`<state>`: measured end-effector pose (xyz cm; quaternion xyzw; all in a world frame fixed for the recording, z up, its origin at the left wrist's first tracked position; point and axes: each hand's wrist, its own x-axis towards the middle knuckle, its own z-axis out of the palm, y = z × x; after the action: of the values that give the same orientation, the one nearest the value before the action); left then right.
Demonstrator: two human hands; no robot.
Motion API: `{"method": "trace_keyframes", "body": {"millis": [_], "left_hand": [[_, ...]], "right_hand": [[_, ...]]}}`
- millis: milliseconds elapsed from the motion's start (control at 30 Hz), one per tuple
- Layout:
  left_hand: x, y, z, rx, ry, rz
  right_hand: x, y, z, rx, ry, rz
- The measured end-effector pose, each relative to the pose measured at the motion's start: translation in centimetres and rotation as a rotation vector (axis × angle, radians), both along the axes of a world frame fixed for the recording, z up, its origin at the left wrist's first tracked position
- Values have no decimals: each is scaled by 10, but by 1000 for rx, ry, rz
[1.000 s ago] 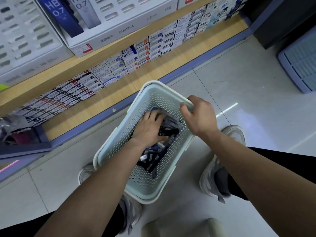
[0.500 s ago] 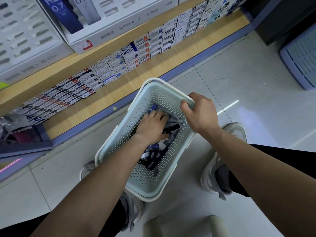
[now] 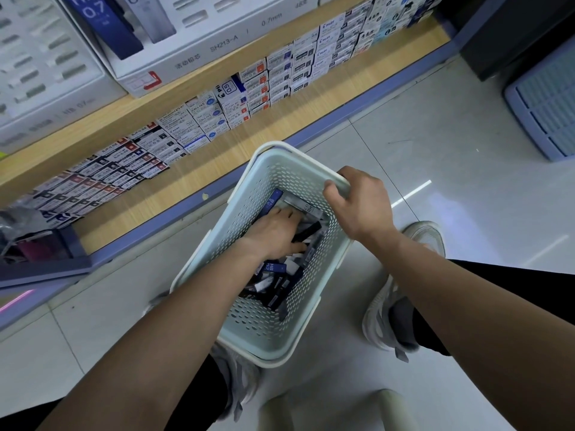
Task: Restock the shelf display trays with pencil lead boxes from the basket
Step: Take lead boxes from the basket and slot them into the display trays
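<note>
- The display trays (image 3: 199, 42) stand on the upper shelf, far up and left of both hands: white cartons with slotted tops, one printed "0.7mm" and holding a dark blue "HB 0.7" box upright.
- Below them, rows of small refill cartons (image 3: 199, 119) line the wooden shelf (image 3: 217, 157), beyond the left hand and well apart from it.
- The left hand (image 3: 275, 233) reaches down inside the basket (image 3: 217, 253), palm down, fingers curled over the heap; whether it actually grips a box cannot be told.
- The pencil lead boxes (image 3: 273, 281) are slim and flat, dark blue, black and pale grey, several marked "HB"; they lie jumbled on the basket floor, under the left hand and spilling toward its wrist side, with one blue box (image 3: 271, 203) just past its fingertips.
- The basket is pale mint plastic with perforated walls and a white rim, standing on the tiled floor (image 3: 435, 150) between the person's shoes.
- The right hand (image 3: 362, 206) is clenched around the basket's far right rim, thumb inside, fingers wrapped over the edge, just right of the left hand and above the boxes.
</note>
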<state>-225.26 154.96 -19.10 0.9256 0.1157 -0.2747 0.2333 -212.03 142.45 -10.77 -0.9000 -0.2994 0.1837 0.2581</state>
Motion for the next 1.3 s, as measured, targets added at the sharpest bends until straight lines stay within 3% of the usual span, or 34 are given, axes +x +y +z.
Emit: {"method": "trace_keyframes", "body": {"millis": [300, 600, 867, 1133, 1300], "left_hand": [[-11, -5, 6, -119, 100, 101], [-16, -17, 15, -181, 85, 210], [-21, -12, 24, -338, 105, 439], [-33, -11, 73, -499, 101, 686], [-43, -23, 125, -549, 64, 714]], "right_hand": [[1, 0, -2, -4, -12, 11], [0, 0, -1, -26, 0, -3], [1, 0, -2, -32, -8, -4], [3, -1, -1, -80, -16, 63], [10, -6, 14, -172, 112, 139]]}}
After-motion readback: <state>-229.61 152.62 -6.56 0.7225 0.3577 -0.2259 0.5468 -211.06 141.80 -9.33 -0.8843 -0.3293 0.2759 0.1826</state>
